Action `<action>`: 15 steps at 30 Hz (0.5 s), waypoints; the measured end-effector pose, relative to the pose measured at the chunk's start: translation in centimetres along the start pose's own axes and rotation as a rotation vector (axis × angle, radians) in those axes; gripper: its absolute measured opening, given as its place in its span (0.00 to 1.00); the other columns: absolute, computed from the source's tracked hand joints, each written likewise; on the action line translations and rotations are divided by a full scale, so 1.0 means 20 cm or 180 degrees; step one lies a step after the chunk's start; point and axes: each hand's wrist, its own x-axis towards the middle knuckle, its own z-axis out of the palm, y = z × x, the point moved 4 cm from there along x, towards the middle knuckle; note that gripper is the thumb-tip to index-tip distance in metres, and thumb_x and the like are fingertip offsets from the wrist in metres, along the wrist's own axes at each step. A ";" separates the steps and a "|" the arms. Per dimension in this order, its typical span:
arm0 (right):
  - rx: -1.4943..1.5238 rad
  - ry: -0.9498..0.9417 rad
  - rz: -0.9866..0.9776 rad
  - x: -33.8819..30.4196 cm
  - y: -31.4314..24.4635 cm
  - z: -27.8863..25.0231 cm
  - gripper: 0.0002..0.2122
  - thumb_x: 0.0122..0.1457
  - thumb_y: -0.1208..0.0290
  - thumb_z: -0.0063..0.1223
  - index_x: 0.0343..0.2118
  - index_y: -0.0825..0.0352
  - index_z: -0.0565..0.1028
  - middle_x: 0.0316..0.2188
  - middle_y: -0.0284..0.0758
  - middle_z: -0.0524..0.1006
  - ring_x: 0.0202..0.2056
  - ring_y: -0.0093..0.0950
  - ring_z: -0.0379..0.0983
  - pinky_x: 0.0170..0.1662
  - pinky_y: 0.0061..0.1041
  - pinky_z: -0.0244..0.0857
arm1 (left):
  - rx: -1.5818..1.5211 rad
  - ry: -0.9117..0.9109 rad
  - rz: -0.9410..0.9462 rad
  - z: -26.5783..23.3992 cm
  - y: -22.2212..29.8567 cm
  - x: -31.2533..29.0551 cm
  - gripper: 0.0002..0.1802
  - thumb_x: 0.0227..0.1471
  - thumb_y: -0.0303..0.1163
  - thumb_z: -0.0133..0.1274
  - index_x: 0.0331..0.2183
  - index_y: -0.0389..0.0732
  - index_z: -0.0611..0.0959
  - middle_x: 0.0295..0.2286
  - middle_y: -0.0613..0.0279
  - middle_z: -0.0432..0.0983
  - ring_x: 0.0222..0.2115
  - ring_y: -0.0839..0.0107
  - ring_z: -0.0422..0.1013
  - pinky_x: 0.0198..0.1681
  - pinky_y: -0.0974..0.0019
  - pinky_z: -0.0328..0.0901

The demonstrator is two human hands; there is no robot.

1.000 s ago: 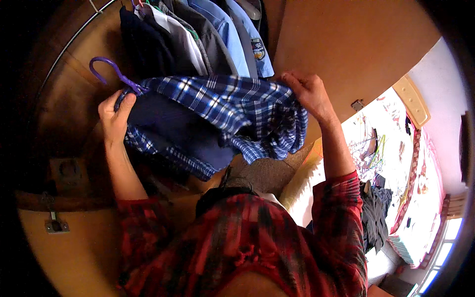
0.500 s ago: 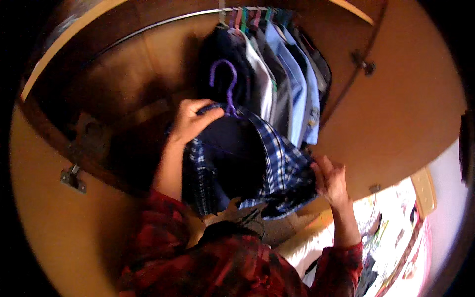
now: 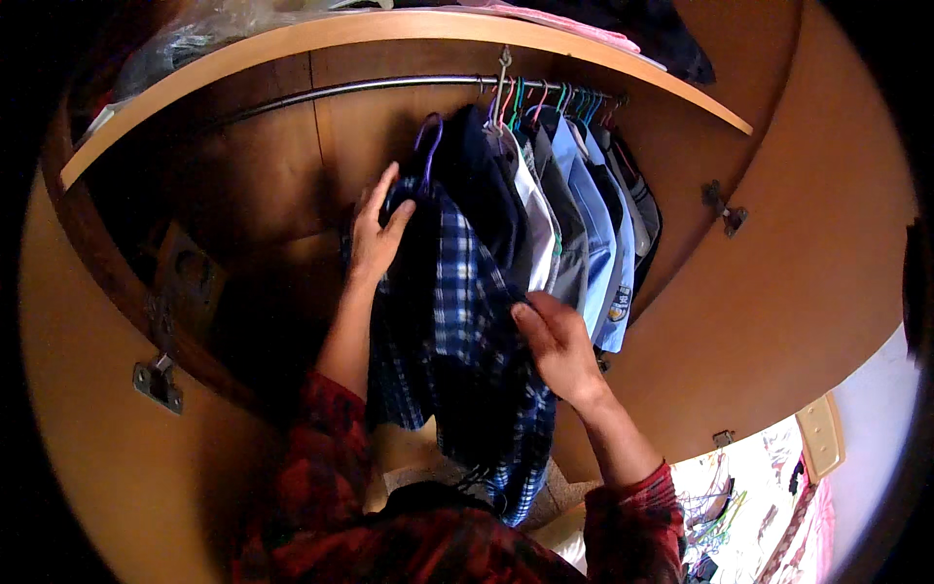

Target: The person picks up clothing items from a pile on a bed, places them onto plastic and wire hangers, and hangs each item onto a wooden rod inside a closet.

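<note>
A blue, white and black plaid shirt hangs on a purple hanger in front of me. The hanger's hook shows just below the metal rod, apart from it. At the shirt's collar, my left hand grips the cloth between thumb and fingers, beside the hanger's neck. My right hand is closed on the shirt's right side, pinching the fabric. Lower down, the shirt's hem and sleeve dangle loosely. Several garments, among them a white shirt and a light blue shirt, hang just behind it.
The wardrobe's metal rod runs under a wooden shelf edge with a plastic bag on top. Open doors stand at left and right, with metal hinges. A bright, cluttered surface lies at lower right.
The shirt has turned, its front now drawn across, and hangs longer. My right hand has moved left, towards the shirt's middle. My view has tilted up, showing more rod and shelf.
</note>
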 end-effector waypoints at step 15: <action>-0.1629 0.0971 -0.0167 0.70 0.17 0.08 0.10 0.56 0.65 0.42 0.31 0.67 0.70 0.26 0.52 0.74 0.33 0.51 0.70 0.36 0.46 0.64 | -0.0815 0.0130 -0.0989 0.11 -0.23 -0.09 0.26 0.52 0.40 0.50 0.51 0.40 0.68 0.50 0.51 0.64 0.49 0.61 0.64 0.48 0.64 0.62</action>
